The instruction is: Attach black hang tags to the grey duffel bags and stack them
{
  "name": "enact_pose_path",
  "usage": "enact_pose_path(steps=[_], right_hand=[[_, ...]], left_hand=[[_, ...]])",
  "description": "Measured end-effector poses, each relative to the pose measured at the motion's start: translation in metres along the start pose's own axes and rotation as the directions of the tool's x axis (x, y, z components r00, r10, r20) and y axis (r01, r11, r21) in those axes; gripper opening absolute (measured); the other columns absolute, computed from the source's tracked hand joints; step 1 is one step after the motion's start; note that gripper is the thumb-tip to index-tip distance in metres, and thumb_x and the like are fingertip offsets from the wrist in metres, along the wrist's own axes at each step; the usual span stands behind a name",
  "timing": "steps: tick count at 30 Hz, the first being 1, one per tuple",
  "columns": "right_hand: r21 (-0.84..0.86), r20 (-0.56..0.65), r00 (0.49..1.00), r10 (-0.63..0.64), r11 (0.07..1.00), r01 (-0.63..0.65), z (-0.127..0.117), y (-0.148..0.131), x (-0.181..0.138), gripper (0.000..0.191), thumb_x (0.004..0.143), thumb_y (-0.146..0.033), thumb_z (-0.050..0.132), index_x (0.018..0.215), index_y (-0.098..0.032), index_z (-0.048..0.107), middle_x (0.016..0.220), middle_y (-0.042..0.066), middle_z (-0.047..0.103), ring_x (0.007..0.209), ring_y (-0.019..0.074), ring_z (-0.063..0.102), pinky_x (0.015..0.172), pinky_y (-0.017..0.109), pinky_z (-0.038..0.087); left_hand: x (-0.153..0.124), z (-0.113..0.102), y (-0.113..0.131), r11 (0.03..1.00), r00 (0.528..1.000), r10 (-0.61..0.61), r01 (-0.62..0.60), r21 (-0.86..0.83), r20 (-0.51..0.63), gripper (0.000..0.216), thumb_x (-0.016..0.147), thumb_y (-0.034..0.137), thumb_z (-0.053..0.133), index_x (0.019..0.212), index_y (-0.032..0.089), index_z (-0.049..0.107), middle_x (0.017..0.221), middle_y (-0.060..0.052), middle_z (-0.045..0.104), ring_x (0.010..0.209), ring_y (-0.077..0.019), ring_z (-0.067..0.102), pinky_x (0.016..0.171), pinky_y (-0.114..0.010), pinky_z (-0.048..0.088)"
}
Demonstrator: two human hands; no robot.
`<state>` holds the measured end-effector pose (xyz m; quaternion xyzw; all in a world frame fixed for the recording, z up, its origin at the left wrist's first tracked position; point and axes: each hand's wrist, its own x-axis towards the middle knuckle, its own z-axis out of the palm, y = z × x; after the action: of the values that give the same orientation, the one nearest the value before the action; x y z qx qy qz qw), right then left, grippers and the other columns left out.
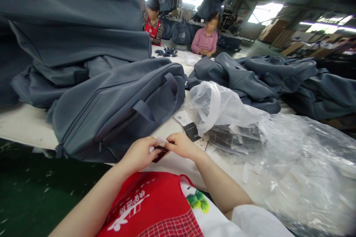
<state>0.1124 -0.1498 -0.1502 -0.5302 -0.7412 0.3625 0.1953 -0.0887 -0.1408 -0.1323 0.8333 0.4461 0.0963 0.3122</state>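
Close to the table's front edge, my left hand [141, 153] is closed around a small dark hang tag [160, 153]. My right hand [182, 145] meets it there, fingertips pinched at the tag's upper end, where a thin string seems to show. A bit of whitish material sits between the hands; what it is I cannot make out. Just left of them lies a dark blue-grey bag [116, 107] with a zipper and two strap handles. Beyond my right hand, black and white tags [190, 127] lie on the table.
A clear plastic bag [233, 137] with dark tags inside lies to the right, beside a large heap of clear plastic [311, 166]. Blue-grey bags are piled at left [75, 14] and back right [236, 77]. Two people sit across the white table [25, 125].
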Motion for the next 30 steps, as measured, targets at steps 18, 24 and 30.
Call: enact_pose_path(steps=[18, 24, 30], right_hand=[[-0.226, 0.026, 0.998, -0.053, 0.973, 0.058, 0.007, -0.005, -0.003, 0.033, 0.096, -0.028, 0.043, 0.069, -0.017, 0.057, 0.067, 0.002, 0.058, 0.063, 0.0124, 0.047, 0.060, 0.025, 0.026], [-0.142, 0.013, 0.991, -0.130, 0.981, 0.130, 0.016, -0.009, -0.003, 0.031, 0.098, -0.028, 0.039, 0.073, -0.018, 0.054, 0.071, 0.002, 0.058, 0.067, 0.0130, 0.050, 0.063, 0.025, 0.030], [0.013, -0.144, 0.990, 0.002, 1.000, 0.000, 0.025, -0.003, 0.002, 0.037, 0.097, -0.031, 0.037, 0.068, -0.018, 0.055, 0.063, 0.001, 0.054, 0.063, 0.0132, 0.048, 0.062, 0.025, 0.032]], left_hand=[[-0.014, 0.005, 0.007, 0.959, 0.871, -0.076, 0.197, 0.203, -0.486, 0.041, 0.088, 0.033, 0.052, 0.125, 0.016, 0.049, 0.136, -0.016, 0.051, 0.115, -0.0298, 0.057, 0.091, -0.038, 0.047], [-0.014, 0.018, 0.016, 0.997, 0.910, -0.007, 0.038, 0.066, -0.415, 0.050, 0.085, 0.017, 0.047, 0.135, 0.017, 0.043, 0.143, -0.014, 0.045, 0.132, -0.0263, 0.044, 0.110, -0.041, 0.038], [-0.004, 0.023, 0.006, 0.982, 0.946, -0.140, 0.094, -0.165, -0.293, 0.028, 0.083, 0.025, 0.051, 0.109, 0.021, 0.061, 0.108, -0.008, 0.064, 0.103, -0.0234, 0.061, 0.095, -0.037, 0.046]])
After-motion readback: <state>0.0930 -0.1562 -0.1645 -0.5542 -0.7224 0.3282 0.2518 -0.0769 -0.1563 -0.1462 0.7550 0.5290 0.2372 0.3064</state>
